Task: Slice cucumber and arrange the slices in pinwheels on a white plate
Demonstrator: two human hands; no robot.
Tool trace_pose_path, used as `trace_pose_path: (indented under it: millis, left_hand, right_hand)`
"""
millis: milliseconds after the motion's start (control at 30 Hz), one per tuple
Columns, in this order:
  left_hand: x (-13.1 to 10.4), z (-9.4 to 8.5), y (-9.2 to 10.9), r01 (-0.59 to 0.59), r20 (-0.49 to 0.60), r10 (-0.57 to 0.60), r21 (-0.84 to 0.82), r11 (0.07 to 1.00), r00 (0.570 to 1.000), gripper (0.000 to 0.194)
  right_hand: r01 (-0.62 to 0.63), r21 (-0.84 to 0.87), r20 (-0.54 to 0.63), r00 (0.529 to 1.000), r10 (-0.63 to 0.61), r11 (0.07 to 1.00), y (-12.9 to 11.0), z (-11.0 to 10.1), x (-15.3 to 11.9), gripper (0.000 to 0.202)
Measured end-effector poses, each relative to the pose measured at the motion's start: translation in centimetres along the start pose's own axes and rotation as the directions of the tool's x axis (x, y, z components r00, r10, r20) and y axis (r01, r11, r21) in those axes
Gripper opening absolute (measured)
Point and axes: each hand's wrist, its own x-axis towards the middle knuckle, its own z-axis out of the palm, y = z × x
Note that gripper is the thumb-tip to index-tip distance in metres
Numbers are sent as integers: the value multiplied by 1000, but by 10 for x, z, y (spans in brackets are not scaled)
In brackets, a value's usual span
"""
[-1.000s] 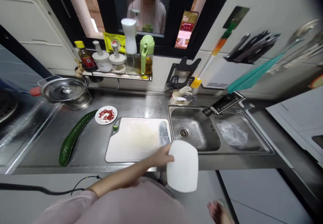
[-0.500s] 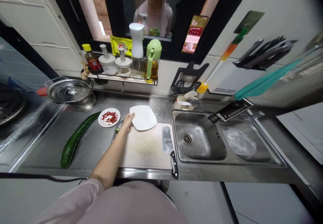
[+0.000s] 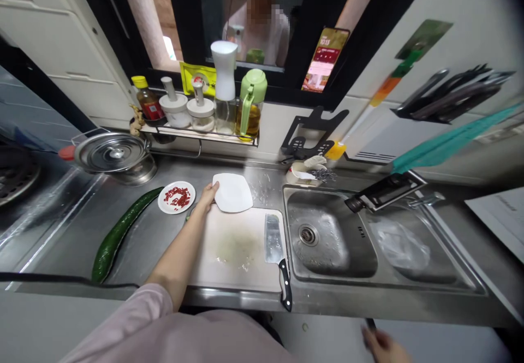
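Observation:
My left hand is closed on the left edge of a white square plate, which carries nothing. The plate is at the back edge of a wet cutting board. A cleaver lies along the board's right side, its black handle towards me. To the left are a small round plate of chopped red pieces and a long green cucumber. Low at the right, my right hand is beside the dark edge of a cabinet front below the counter; motion blur hides its fingers.
Right of the board is a double sink, with a clear plastic bag in its right basin. A lidded steel pot stands at the back left. Above the counter, a rack holds bottles and jars.
My right hand has come into view at the bottom right. My left hand still grips the plate, nearly in place. The view has shifted slightly.

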Motion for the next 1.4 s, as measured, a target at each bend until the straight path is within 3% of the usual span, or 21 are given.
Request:
trace_pose_path:
  millis: [67, 100, 167, 200, 267, 333, 433, 533, 700, 900, 1000, 1100, 1233, 1300, 1400]
  left_hand:
    - [3, -1, 0, 1, 3, -1, 3, 1000, 1000, 49]
    - [5, -1, -1, 1, 7, -1, 0, 1000, 1000, 49]
    - [10, -2, -2, 2, 17, -2, -8, 1000, 1000, 49]
    - [12, -2, -2, 2, 21, -2, -12, 1000, 1000, 49]
    - [18, -1, -2, 3, 32, -2, -20, 1000, 999, 48]
    - [23, 2, -3, 7, 46, -6, -22, 1000, 999, 48]
    - [30, 8, -4, 16, 76, -15, -16, 1000, 997, 46]
    - [36, 14, -6, 20, 107, -19, -3, 1000, 994, 47]
    - [44, 20, -10, 4, 173, -12, 42, 999, 985, 50]
    - [51, 26, -12, -47, 217, 17, 133, 990, 976, 53]
    - [57, 27, -10, -157, 232, 87, 303, 940, 969, 52]
    - [65, 27, -4, -274, 210, 179, 651, 707, 961, 47]
    - [73, 29, 5, -225, 176, 184, 927, 300, 967, 50]
    - [74, 31, 7, -191, 162, 153, 962, 196, 975, 54]
    - [73, 33, 6, -151, 134, 129, 980, 131, 983, 56]
  right_hand:
    - [130, -64, 198, 973, -115, 989, -28, 55, 14, 26]
    - [231, -84, 324, 926, -193, 969, -43, 87, 19, 26]
    - [449, -74, 541, 768, -342, 890, -77, 153, 21, 26]
    - [516, -54, 598, 703, -386, 855, -93, 185, 20, 27]
    - [605, -35, 637, 627, -449, 795, -123, 240, 18, 27]
    - [641, -71, 642, 615, -457, 764, -147, 281, 18, 26]
    - [629, -208, 688, 638, -345, 749, -167, 321, 24, 22]
    - [608, -267, 710, 648, -274, 747, -173, 343, 29, 16]
    - [607, -332, 746, 637, -193, 722, -169, 361, 28, 14]
    - [661, -433, 720, 662, -206, 613, -162, 372, 32, 9]
    - [686, -487, 708, 673, -216, 541, -161, 375, 35, 12]
    - [699, -527, 705, 677, -210, 484, -161, 377, 35, 15]
    - [708, -552, 714, 675, -189, 441, -163, 377, 34, 20]
    - [711, -558, 718, 672, -179, 428, -164, 377, 34, 21]
    - [711, -566, 721, 672, -168, 417, -164, 377, 35, 22]
